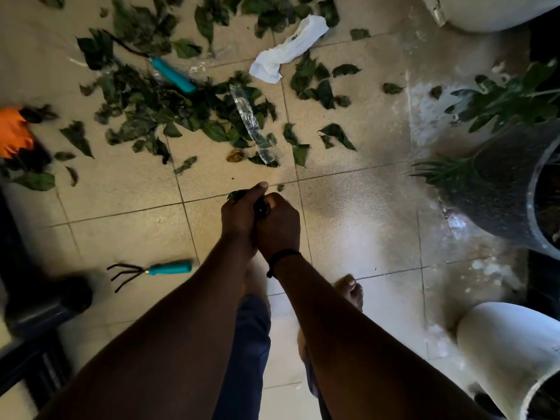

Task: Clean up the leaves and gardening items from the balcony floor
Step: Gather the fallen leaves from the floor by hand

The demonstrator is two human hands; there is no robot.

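Note:
Dark green leaves [169, 107] lie scattered over the beige tiled floor [121, 201]. My left hand [239, 213] grips a small bunch of leaves, their tips sticking out at its left. My right hand [278, 225] is pressed against it, fingers curled round the same dark bunch between them. A teal-handled hand rake [154, 269] lies on the floor at my lower left. A second teal-handled tool [172, 74] lies among the leaves further off. A white cloth [288, 50] and a clear plastic strip [251, 125] lie in the leaf litter.
An orange glove [13, 131] lies at the left edge. A dark pot with a green plant [509, 183] stands at right, white pots [509, 353] below and above it. Dark furniture [33, 328] sits at lower left. My bare foot [351, 292] stands on the tiles.

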